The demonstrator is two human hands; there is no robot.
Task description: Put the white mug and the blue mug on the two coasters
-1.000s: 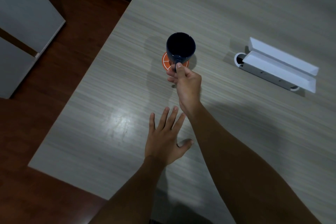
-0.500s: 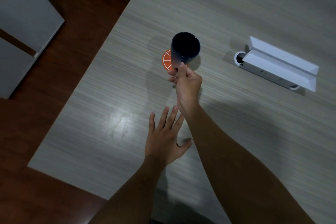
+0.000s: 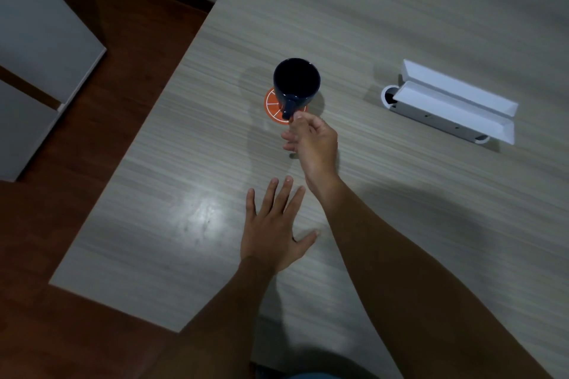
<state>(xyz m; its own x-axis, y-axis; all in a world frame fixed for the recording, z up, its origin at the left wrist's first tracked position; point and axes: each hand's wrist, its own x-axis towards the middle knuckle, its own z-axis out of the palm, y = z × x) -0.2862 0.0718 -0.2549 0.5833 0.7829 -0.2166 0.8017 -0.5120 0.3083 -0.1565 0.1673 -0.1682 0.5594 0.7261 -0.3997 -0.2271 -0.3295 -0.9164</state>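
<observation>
The dark blue mug (image 3: 297,83) stands upright on the orange, citrus-patterned coaster (image 3: 271,104), with its handle pointing toward me. My right hand (image 3: 314,141) is just behind the handle with its fingers loosened and apart. One fingertip still touches the handle's lower end, and nothing is gripped. Nearer to me, my left hand (image 3: 274,231) lies flat on the grey wood-grain table (image 3: 184,178) with its fingers spread. No white mug or second coaster is in view.
A white, open, box-like holder (image 3: 452,101) lies on the table to the right of the mug. The table's left edge drops to a brown wooden floor (image 3: 107,101). A grey cabinet (image 3: 37,40) stands at the far left.
The mug was tilted over the coaster in my right hand's grip; now it stands upright on the coaster. My right hand has let go and drawn back slightly. My left hand has stayed put.
</observation>
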